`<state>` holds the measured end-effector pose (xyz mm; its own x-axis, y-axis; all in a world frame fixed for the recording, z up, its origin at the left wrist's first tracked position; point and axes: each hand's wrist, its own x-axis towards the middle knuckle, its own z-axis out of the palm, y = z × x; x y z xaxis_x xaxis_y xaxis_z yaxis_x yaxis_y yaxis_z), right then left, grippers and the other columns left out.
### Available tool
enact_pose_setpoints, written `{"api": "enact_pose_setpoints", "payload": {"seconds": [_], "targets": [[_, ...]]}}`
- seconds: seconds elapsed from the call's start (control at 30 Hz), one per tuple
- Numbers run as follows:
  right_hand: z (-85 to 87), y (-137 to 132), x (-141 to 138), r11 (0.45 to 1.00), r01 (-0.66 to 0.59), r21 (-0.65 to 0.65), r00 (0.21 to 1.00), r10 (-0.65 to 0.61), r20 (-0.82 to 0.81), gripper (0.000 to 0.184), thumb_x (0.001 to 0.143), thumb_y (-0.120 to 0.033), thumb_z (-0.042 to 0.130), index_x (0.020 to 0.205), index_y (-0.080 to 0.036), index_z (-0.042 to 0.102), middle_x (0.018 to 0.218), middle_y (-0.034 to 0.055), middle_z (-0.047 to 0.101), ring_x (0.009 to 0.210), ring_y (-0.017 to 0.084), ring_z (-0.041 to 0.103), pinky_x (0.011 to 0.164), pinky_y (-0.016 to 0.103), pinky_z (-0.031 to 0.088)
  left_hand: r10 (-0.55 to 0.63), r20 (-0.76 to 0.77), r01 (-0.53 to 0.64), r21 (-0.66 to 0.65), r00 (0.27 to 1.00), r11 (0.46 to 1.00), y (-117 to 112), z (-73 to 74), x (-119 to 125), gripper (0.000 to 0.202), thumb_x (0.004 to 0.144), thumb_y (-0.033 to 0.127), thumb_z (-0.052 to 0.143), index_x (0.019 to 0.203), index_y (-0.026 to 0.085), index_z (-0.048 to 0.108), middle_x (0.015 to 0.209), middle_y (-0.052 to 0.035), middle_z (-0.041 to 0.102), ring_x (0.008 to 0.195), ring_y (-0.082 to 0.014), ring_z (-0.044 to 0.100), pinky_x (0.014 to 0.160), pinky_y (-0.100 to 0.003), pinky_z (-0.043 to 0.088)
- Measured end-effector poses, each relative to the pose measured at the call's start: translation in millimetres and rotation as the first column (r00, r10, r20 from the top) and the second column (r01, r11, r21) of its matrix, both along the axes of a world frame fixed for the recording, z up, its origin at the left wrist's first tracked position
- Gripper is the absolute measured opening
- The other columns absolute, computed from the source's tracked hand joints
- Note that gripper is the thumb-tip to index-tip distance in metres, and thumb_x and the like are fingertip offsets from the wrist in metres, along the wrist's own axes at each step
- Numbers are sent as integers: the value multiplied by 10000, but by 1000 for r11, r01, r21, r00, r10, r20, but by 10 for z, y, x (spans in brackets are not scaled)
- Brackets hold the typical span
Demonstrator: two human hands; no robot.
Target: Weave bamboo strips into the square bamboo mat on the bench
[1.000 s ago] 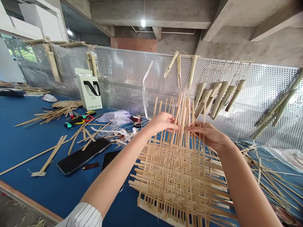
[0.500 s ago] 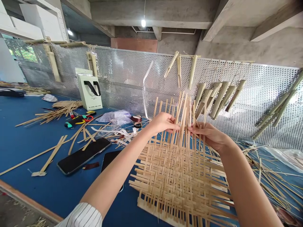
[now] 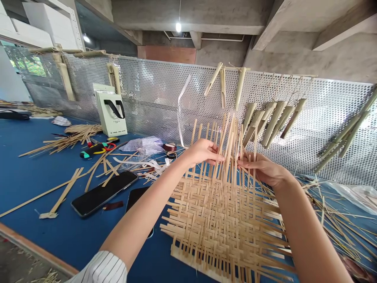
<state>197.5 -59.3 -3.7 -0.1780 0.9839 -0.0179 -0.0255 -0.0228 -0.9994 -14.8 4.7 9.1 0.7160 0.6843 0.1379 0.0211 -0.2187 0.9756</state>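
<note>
Right hand (image 3: pixel 266 171) edged rightward, away from left hand (image 3: pixel 203 151); fingers of both pinch thin, flat strips (image 3: pixel 229 145) fanning from coarse woven mat (image 3: pixel 218 212).

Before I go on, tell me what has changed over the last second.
The right hand has shifted slightly to the right, widening its gap from the left hand, which has barely moved. Both are at the unwoven strip ends; no clear grasp or release shows. The woven mat and pale carton stayed put.
</note>
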Motion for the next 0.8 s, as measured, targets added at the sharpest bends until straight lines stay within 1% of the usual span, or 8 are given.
{"api": "enact_pose_setpoints", "payload": {"seconds": [0.13, 0.33, 0.47, 0.63, 0.73, 0.8], "targets": [[6, -6, -4, 999, 20, -30, 1000, -20, -11, 295, 514, -183, 827, 765, -198, 673, 700, -27, 623, 652, 81, 581, 614, 176, 463, -7, 1, 7, -1, 1000, 1000, 8, 0, 3, 278, 561, 183, 738, 777, 83, 595, 786, -81, 633, 703, -140, 590, 695, -343, 480], [-10, -11, 13, 999, 18, -41, 1000, -19, -8, 249, 546, -187, 809, 756, -206, 677, 712, -15, 652, 655, 95, 594, 630, 206, 475, -13, 15, 12, 10, 1000, 1000, 4, 6, -3, 313, 559, 214, 760, 784, 91, 581, 776, -72, 625, 697, -138, 586, 662, -325, 479], [-4, -30, 2, 1000, -1, -12, 1000, 1, 11, 226, 567, -197, 797, 754, -205, 671, 715, -15, 640, 651, 93, 584, 617, 199, 468, -32, 0, 32, 14, 999, 999, 1, 24, -29, 285, 592, 235, 742, 779, 96, 578, 778, -66, 625, 713, -141, 593, 686, -331, 484], [35, -74, -38, 998, -46, 31, 996, 44, 76, 221, 598, -237, 771, 788, -210, 662, 744, -5, 617, 656, 111, 568, 606, 220, 469, -97, 15, 97, 4, 995, 995, 25, 26, -70, 206, 648, 185, 676, 806, 98, 574, 786, -63, 631, 735, -143, 610, 696, -316, 484], [46, -82, -44, 996, -71, 51, 991, 65, 113, 229, 618, -245, 758, 824, -218, 662, 791, -3, 619, 697, 118, 568, 641, 226, 471, -101, 11, 101, 0, 995, 995, 31, 24, -79, 187, 644, 171, 663, 784, 99, 562, 765, -61, 628, 718, -145, 609, 697, -327, 483], [41, -73, -35, 994, -86, 69, 988, 76, 137, 251, 618, -252, 760, 845, -221, 659, 836, 1, 623, 735, 129, 571, 672, 237, 474, -99, 2, 99, 12, 995, 995, 25, 30, -79, 185, 645, 175, 655, 784, 100, 559, 780, -67, 628, 742, -155, 609, 708, -336, 480]]}}
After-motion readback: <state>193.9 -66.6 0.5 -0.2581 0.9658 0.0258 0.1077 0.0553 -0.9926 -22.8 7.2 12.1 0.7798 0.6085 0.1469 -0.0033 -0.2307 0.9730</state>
